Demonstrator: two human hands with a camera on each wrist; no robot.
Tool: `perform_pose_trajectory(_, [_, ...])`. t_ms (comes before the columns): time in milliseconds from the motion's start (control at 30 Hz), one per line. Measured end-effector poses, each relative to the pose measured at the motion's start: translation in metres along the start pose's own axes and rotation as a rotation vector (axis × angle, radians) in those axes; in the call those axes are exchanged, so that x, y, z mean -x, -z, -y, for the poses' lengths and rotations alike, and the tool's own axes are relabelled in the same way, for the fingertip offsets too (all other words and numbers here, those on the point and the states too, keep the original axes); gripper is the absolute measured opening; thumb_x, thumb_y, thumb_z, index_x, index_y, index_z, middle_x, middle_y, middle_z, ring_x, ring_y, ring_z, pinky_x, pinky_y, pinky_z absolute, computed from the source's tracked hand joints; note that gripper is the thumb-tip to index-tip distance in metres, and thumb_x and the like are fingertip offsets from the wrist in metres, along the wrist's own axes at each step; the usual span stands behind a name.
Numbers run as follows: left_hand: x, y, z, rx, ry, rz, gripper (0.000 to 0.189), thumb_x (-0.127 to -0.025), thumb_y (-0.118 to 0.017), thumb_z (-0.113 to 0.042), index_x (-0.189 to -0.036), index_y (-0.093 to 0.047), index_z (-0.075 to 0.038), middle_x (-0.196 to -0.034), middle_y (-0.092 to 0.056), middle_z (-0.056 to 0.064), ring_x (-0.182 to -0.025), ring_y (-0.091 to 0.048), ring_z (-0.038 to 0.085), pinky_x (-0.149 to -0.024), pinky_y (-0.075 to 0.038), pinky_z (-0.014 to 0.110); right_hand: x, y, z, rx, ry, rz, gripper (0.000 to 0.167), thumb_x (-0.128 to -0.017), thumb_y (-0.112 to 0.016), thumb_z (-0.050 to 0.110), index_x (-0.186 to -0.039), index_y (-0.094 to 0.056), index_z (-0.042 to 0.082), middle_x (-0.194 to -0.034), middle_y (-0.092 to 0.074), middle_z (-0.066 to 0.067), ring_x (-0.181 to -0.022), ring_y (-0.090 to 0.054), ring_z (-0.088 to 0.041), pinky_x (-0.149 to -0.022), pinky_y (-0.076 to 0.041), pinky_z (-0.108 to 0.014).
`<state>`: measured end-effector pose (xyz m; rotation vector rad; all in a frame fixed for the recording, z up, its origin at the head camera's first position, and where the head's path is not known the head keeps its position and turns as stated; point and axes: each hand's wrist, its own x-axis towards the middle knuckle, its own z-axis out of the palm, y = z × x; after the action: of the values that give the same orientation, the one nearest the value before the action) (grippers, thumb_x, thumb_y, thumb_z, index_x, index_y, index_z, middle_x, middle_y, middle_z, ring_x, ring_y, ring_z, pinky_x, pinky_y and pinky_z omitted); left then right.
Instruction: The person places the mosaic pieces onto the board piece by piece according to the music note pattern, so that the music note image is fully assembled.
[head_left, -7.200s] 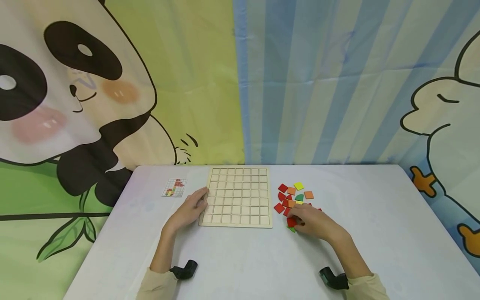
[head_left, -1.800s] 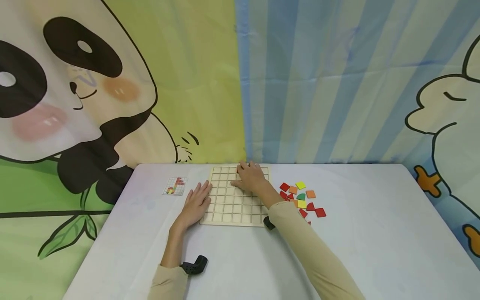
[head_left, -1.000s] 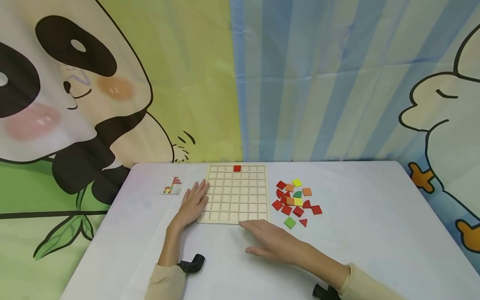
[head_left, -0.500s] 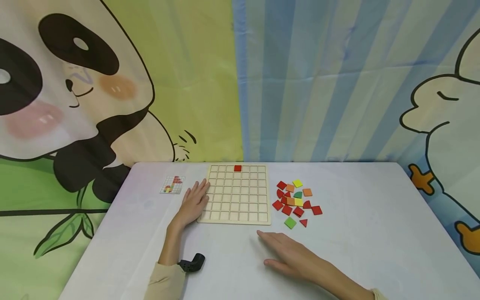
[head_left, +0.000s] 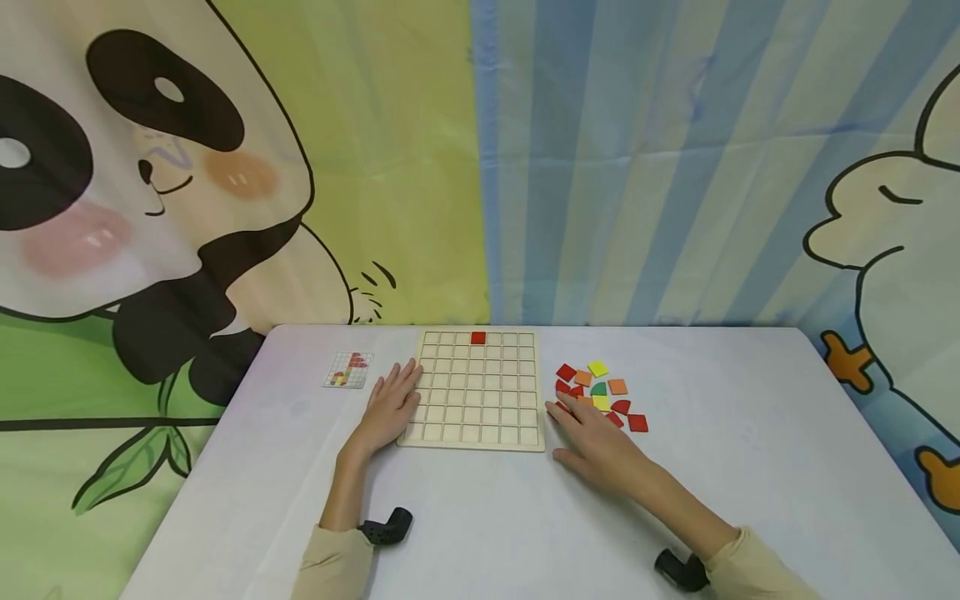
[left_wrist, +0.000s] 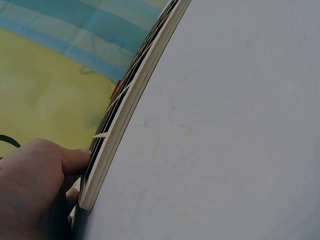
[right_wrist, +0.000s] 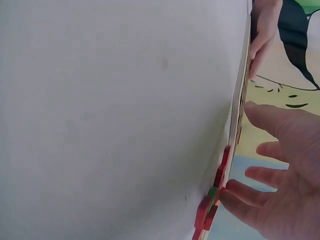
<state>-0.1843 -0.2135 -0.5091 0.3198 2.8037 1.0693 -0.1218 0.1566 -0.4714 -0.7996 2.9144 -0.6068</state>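
Note:
A wooden grid board [head_left: 480, 402] lies on the table, with a red square tile [head_left: 478, 337] in its top row. My left hand [head_left: 387, 408] rests at the board's left edge, fingers straight; in the left wrist view the thumb touches the board's rim [left_wrist: 117, 120]. Right of the board, my right hand [head_left: 603, 446] hovers over a spread of coloured tiles, fingers extended and apart, holding nothing. Among these tiles are a yellow square [head_left: 597, 368], an orange square [head_left: 617, 387], a green quarter-round tile [head_left: 598, 389] and a red square [head_left: 637, 423]. The hand hides several tiles.
A small printed pattern card [head_left: 348, 369] lies left of the board. The white table [head_left: 480, 525] reaches back to a curtain [head_left: 570, 167] with cartoon prints. Black wrist cameras [head_left: 388, 527] sit on both wrists.
The right hand brought a red tile from the spread to the board's top row and let it go. It then drew back toward the front and returned over the tiles. The left hand stayed.

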Motion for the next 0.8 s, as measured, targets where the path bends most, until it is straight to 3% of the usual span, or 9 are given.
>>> perform_pose_trajectory(133, [0.0, 0.0, 0.0, 0.001, 0.004, -0.002, 0.055, -0.111, -0.041, -0.019, -0.162, -0.029, -0.004, -0.173, -0.018, 0.013, -0.161, -0.003, 0.039, -0.128, 0.006, 0.058, -0.013, 0.005, -0.009, 0.071, 0.024, 0.042, 0.062, -0.093, -0.078, 0.021, -0.148, -0.056, 0.003, -0.151, -0.056, -0.017, -0.138, -0.053, -0.039, -0.106, -0.053, -0.055])
perform_pose_trajectory(367, [0.0, -0.001, 0.001, -0.005, -0.005, -0.007, 0.055, -0.111, -0.04, -0.02, -0.162, -0.029, -0.004, -0.173, -0.018, 0.014, -0.161, -0.005, 0.04, -0.128, 0.005, 0.059, -0.03, 0.011, -0.015, 0.176, 0.114, 0.053, 0.034, -0.092, -0.076, 0.009, -0.126, -0.074, 0.003, -0.13, -0.072, -0.013, -0.12, -0.062, -0.033, -0.093, -0.06, -0.041])
perform_pose_trajectory(600, [0.0, -0.002, 0.002, -0.011, -0.009, -0.01, 0.055, -0.111, -0.04, -0.02, -0.162, -0.03, -0.004, -0.173, -0.019, 0.015, -0.161, -0.006, 0.04, -0.128, 0.003, 0.059, -0.041, 0.011, -0.027, 0.142, 0.2, 0.044, 0.022, -0.091, -0.077, 0.007, -0.113, -0.077, 0.006, -0.114, -0.075, -0.008, -0.108, -0.065, -0.027, -0.089, -0.061, -0.038])
perform_pose_trajectory(800, [0.0, -0.002, 0.002, -0.004, -0.009, -0.014, 0.055, -0.111, -0.04, -0.021, -0.162, -0.03, -0.003, -0.172, -0.019, 0.015, -0.161, -0.006, 0.041, -0.128, 0.004, 0.06, -0.05, 0.01, -0.043, 0.131, 0.293, -0.026, 0.015, -0.089, -0.081, 0.015, -0.103, -0.075, 0.011, -0.097, -0.07, -0.001, -0.086, -0.06, -0.016, -0.071, -0.056, -0.024])
